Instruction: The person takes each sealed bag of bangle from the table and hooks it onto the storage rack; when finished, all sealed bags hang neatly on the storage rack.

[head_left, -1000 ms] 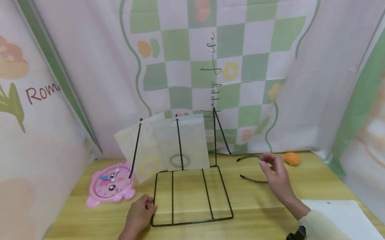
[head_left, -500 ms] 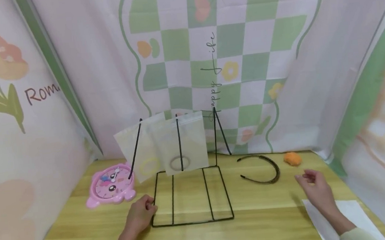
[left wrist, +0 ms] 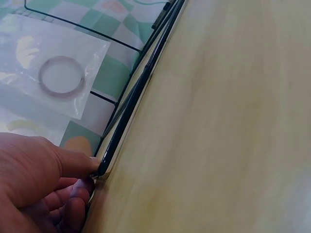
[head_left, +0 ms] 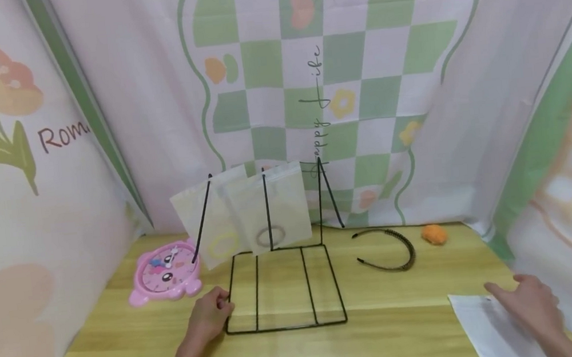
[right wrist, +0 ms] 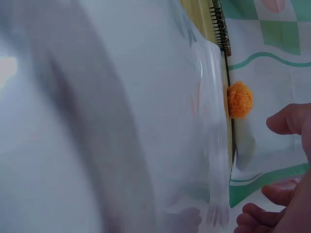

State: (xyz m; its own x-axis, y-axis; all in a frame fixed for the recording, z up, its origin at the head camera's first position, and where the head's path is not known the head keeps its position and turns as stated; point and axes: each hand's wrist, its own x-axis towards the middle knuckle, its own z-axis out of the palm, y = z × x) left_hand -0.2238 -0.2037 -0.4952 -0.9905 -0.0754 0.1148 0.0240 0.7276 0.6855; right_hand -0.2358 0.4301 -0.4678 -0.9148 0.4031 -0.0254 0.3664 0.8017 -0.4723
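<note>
My left hand pinches the left side of a black wire rack. In the left wrist view the thumb presses on the rack's dark rod. Two translucent zip bags hang on the rack's prongs: the left bag holds a yellow ring, the other bag a brownish ring. My right hand hovers over a stack of whitish plastic zip bags at the front right, fingers spread and thumb apart. Nothing is between its fingers. The right wrist view shows the top bag up close.
A dark toothed headband lies right of the rack, with an orange fuzzy scrunchie-like ball beyond it. At the left is a pink cartoon clock. Printed curtains enclose the table at back and sides.
My right hand has moved from beside the headband, right and toward me, to above the plastic bags. The bag with the brownish ring has tilted a little. My left hand stays on the rack.
</note>
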